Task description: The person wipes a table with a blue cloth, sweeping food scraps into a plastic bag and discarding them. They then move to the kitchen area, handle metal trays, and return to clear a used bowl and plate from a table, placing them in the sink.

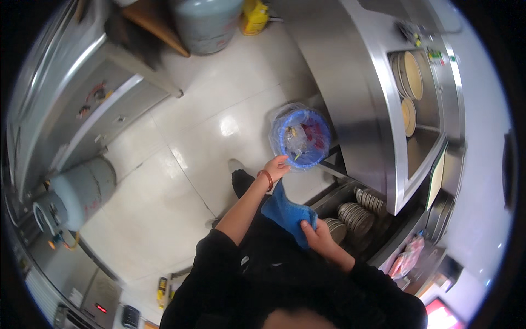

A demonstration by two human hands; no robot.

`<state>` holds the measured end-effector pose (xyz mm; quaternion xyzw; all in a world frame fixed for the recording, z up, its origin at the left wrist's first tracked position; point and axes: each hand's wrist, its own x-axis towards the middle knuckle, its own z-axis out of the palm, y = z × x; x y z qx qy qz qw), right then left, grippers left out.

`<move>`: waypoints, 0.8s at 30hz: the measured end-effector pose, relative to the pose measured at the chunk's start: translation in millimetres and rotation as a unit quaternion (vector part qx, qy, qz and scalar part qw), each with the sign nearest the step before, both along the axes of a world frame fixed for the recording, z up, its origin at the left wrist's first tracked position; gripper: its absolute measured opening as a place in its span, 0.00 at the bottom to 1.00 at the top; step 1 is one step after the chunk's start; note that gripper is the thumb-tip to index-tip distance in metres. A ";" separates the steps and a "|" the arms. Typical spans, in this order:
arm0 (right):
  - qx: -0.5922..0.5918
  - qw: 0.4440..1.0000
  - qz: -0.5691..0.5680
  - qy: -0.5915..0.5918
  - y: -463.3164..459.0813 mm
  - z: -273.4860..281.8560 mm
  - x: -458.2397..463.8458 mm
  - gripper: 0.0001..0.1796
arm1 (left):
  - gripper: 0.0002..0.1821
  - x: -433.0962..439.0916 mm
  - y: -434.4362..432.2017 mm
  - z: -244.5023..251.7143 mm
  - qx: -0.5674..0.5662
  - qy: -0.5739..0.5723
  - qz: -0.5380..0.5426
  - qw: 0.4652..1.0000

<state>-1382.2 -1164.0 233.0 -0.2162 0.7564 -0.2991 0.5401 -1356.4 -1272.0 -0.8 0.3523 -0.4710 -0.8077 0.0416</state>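
Observation:
A blue cloth hangs from my right hand, which grips its right end with the thumb on top. My left hand, with a reddish-brown bangle at the wrist, is just above the cloth's upper left corner, its fingers partly bent and apart. Its fingertips are at the near rim of a blue waste bin on the floor; whether they touch it I cannot tell. The bin is lined with a clear plastic bag and holds crumpled clear plastic and some red material.
A stainless steel counter runs along the right, with bowls in a recess. Below it an open drawer holds stacked dishes. Gas cylinders stand at the left and the top, near a yellow container.

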 end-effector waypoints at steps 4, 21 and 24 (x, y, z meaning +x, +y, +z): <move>-0.052 0.990 -0.132 -0.021 1.5 4.7 -23.2 0.12 | 0.20 4.5 -9.4 22.9 0.117 -0.031 -0.065 0.991; -0.151 0.948 -0.275 0.046 -48.3 34.1 -57.2 0.16 | 0.18 14.9 -93.1 175.5 -0.110 0.283 -0.173 0.937; -0.155 0.950 -0.255 0.096 -57.1 37.2 -54.0 0.15 | 0.19 26.0 -112.6 178.9 0.377 0.257 0.005 0.890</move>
